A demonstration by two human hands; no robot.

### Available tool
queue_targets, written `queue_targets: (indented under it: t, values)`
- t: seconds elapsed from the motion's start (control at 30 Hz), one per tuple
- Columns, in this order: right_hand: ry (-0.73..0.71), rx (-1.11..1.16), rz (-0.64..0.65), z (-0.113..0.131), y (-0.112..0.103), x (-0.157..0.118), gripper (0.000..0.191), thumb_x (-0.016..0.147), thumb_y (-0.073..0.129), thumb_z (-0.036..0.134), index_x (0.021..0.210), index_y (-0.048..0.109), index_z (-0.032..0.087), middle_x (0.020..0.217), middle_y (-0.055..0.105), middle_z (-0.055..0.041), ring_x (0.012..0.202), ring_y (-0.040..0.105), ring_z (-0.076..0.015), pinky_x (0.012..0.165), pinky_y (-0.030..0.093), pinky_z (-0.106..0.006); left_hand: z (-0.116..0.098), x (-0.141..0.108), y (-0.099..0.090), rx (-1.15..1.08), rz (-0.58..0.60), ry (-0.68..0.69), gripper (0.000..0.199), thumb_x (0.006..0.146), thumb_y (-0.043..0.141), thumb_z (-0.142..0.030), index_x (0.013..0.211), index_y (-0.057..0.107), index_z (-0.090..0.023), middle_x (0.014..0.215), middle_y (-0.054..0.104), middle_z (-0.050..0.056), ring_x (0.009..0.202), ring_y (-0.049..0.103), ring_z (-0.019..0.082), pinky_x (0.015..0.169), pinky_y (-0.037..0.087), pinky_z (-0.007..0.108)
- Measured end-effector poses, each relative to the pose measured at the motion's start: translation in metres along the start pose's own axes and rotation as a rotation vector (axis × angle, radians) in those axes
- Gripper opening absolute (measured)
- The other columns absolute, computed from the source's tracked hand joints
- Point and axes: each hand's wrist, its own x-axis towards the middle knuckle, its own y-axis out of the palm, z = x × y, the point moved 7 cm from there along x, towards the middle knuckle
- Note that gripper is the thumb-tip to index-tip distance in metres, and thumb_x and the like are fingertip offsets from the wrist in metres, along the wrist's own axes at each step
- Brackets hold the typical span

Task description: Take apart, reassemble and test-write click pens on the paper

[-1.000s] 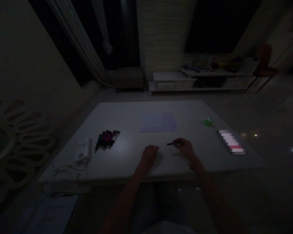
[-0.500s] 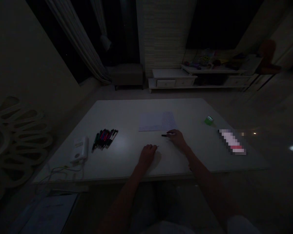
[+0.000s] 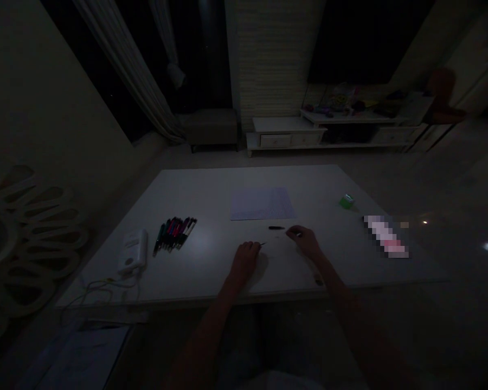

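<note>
My left hand (image 3: 246, 257) rests near the table's front edge with its fingers closed. A thin, pointed rod like a pen refill (image 3: 263, 244) sticks out from its fingertips. To the right, my right hand (image 3: 305, 241) hovers low over the tabletop, fingers pinched on a small pen part (image 3: 298, 234), mostly hidden and too dark to make out fully. Just left of those fingers lies a black pen barrel piece (image 3: 276, 228), apart from both hands. Beyond it is a sheet of paper (image 3: 262, 203) with faint writing.
Several pens (image 3: 174, 234) lie bunched on the left of the white table (image 3: 211, 184). A white box-like device (image 3: 132, 252) with cables stands at the left edge. On the right are a small green container (image 3: 347, 201) and a phone (image 3: 386, 236) with a blurred screen.
My right hand has moved right and slightly toward me, leaving the black pen barrel piece on the table. My left hand stays almost in place.
</note>
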Motion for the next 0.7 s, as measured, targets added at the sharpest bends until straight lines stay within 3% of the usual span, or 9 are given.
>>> queue_targets:
  t: [0.07, 0.17, 0.33, 0.57, 0.7]
  values:
    - [0.047, -0.032, -0.110, -0.021, -0.019, 0.002, 0.029, 0.071, 0.059, 0.045, 0.075, 0.067, 0.018, 0.075, 0.067, -0.0052, 0.067, 0.057, -0.0174, 0.064, 0.044, -0.030, 0.000, 0.000, -0.001, 0.001, -0.013, 0.000, 0.014, 0.092, 0.040, -0.017, 0.095, 0.053, -0.019, 0.087, 0.058, 0.004, 0.083, 0.053, 0.017, 0.075, 0.042, 0.031]
    - [-0.001, -0.097, -0.135, -0.029, -0.013, 0.005, 0.028, 0.072, 0.059, 0.044, 0.079, 0.068, 0.018, 0.080, 0.065, -0.0060, 0.069, 0.056, -0.0172, 0.067, 0.044, -0.030, -0.001, 0.000, -0.002, 0.003, -0.017, -0.003, 0.015, 0.093, 0.038, -0.018, 0.094, 0.053, -0.019, 0.086, 0.058, 0.004, 0.082, 0.053, 0.017, 0.075, 0.041, 0.031]
    - [-0.102, -0.230, -0.058, -0.016, 0.016, 0.015, 0.023, 0.072, 0.062, 0.040, 0.079, 0.071, 0.019, 0.079, 0.063, -0.0063, 0.080, 0.055, -0.0198, 0.075, 0.043, -0.033, 0.000, 0.000, -0.003, 0.021, -0.002, -0.017, 0.015, 0.093, 0.038, -0.019, 0.094, 0.053, -0.019, 0.086, 0.058, 0.004, 0.083, 0.053, 0.017, 0.074, 0.041, 0.030]
    - [-0.084, -0.113, -0.098, 0.002, 0.009, -0.002, 0.027, 0.079, 0.054, 0.041, 0.080, 0.070, 0.021, 0.080, 0.064, -0.0064, 0.075, 0.056, -0.0185, 0.073, 0.044, -0.032, -0.001, 0.001, 0.000, 0.041, 0.015, -0.002, 0.015, 0.093, 0.038, -0.019, 0.093, 0.053, -0.020, 0.086, 0.058, 0.004, 0.082, 0.053, 0.018, 0.075, 0.041, 0.031]
    - [-0.151, 0.025, 0.091, 0.039, 0.051, -0.026, 0.022, 0.077, 0.058, 0.040, 0.077, 0.068, 0.021, 0.076, 0.066, -0.0038, 0.070, 0.058, -0.0160, 0.070, 0.044, -0.029, -0.002, 0.001, 0.001, 0.045, 0.037, 0.018, 0.012, 0.090, 0.042, -0.016, 0.094, 0.053, -0.019, 0.086, 0.058, 0.004, 0.082, 0.052, 0.018, 0.075, 0.041, 0.031]
